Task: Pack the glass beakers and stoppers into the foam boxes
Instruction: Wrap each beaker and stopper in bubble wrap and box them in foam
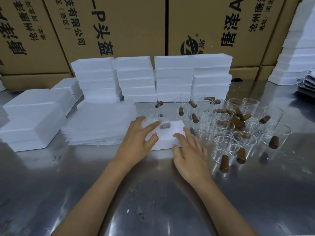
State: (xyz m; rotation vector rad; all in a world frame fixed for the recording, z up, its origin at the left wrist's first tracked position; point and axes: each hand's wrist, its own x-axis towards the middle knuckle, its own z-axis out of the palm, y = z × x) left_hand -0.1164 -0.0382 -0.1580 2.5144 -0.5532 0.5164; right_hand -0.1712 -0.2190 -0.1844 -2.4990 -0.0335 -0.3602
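Tabletop: a shiny steel tabletop [153,193] is seen nearest, bare forearms reaching across it.
Right hand: the right hand [189,154] is laid with straight fingers on the near right corner of a small white foam box [172,133].
Left hand: the left hand [138,138] is spread over a clear wrapped beaker [158,123] on that box.
Beakers: clear glass beakers [238,123] are clustered right of the box, brown tapered stoppers [274,142] scattered among them.
Sheets: thin white foam sheets [98,123] are piled left.
Beyond: stacked white foam boxes [153,79] are ranged before brown printed cartons [119,26].
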